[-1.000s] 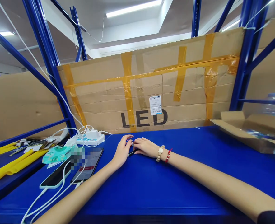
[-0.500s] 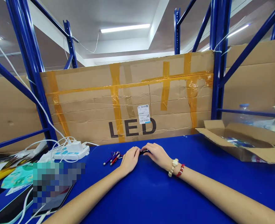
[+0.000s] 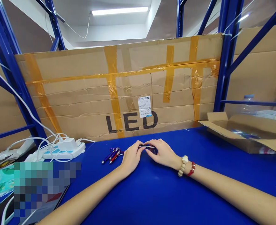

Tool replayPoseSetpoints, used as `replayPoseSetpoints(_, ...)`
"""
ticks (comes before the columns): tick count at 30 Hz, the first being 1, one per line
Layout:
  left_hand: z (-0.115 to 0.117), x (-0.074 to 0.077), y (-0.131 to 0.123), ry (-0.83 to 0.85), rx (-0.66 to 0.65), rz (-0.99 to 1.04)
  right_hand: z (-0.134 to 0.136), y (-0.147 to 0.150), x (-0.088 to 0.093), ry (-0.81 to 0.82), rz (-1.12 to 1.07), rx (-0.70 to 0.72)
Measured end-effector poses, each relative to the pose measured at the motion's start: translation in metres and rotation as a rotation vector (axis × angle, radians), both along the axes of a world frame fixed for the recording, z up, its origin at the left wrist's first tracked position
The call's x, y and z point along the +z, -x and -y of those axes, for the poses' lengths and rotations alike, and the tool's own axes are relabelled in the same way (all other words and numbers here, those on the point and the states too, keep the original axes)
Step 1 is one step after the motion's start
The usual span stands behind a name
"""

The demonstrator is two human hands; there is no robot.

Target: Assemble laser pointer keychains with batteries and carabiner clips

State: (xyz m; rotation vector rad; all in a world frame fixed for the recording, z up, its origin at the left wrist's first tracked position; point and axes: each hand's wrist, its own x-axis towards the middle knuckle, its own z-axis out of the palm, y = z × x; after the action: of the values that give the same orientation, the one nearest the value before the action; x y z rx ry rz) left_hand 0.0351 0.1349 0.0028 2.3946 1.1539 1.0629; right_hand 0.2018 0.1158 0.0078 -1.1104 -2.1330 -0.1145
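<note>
A slim black penlight-like tube (image 3: 146, 147) with shiny bands lies level between my two hands, at the middle of the blue table (image 3: 149, 193). My left hand (image 3: 131, 158) pinches its left end between thumb and fingers. At the other end, the fingers of my right hand (image 3: 163, 152) are curled round it, with the thumb underneath. Part of the tube is covered by my right fingers. Just left of my left hand lie several similar small tubes, among them a blue one (image 3: 106, 158) and a red one (image 3: 115, 157), with clips or rings attached.
A white power strip (image 3: 78, 150) with tangled cables sits at the back left, near a blurred-out dark device (image 3: 55, 200). On the right stands an open cardboard box (image 3: 236, 145) with clear-wrapped items. A large cardboard sheet (image 3: 81, 109) marked LED walls off the back.
Both hands have turned a little, and more of the black tube now shows between them. My right hand has shifted slightly right. The whole view has tilted down somewhat.
</note>
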Motion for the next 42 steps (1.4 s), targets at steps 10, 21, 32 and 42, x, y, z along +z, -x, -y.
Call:
replayPoseSetpoints(10,-0.002,-0.005,-0.001,0.065,-0.13,0.132,-0.004,-0.001,-0.004,0.255,-0.117,0.109)
replayPoseSetpoints(21,-0.013,-0.001,0.006,0.201,-0.101,0.608,0.005,0.008,-0.004,0.335,-0.185,0.139)
replayPoseSetpoints(32,0.007,0.001,-0.011,0.579,-0.368,0.707,0.002,0.009,-0.008,0.402,-0.218,0.158)
replayPoseSetpoints(42,0.0,0.003,-0.004,0.599,-0.172,0.736,-0.002,0.004,-0.007,0.416,-0.204,0.153)
